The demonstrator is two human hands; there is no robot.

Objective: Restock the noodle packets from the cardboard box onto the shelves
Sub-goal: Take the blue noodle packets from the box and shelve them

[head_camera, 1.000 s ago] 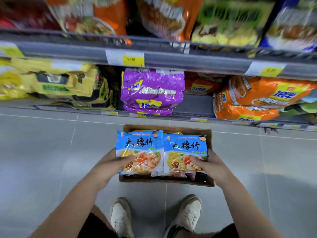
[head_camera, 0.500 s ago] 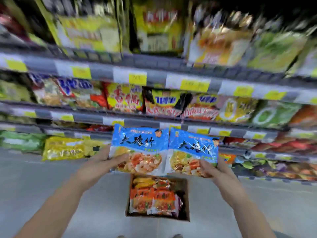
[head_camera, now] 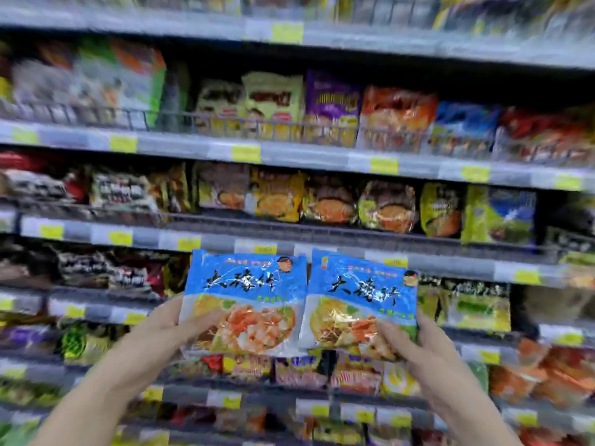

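I hold two blue noodle packets side by side in front of the shelves. My left hand (head_camera: 164, 329) grips the left blue packet (head_camera: 248, 291) by its lower left corner, thumb on the front. My right hand (head_camera: 415, 344) grips the right blue packet (head_camera: 360, 294) at its lower right corner. Both packets stand upright, edges touching, at about the height of the third shelf rail (head_camera: 450, 265). The cardboard box is out of view below the frame.
Several grey shelves with yellow price tags (head_camera: 246, 153) fill the view, packed with noodle packets of many colours. Wire guard rails (head_camera: 225, 123) run along the shelf fronts. A blue packet (head_camera: 463, 123) stands on an upper shelf at the right. The picture is blurred.
My view has swung up from the floor and the box to the upper shelves. Both hands have lifted the two blue packets up out of the box and toward the shelves.
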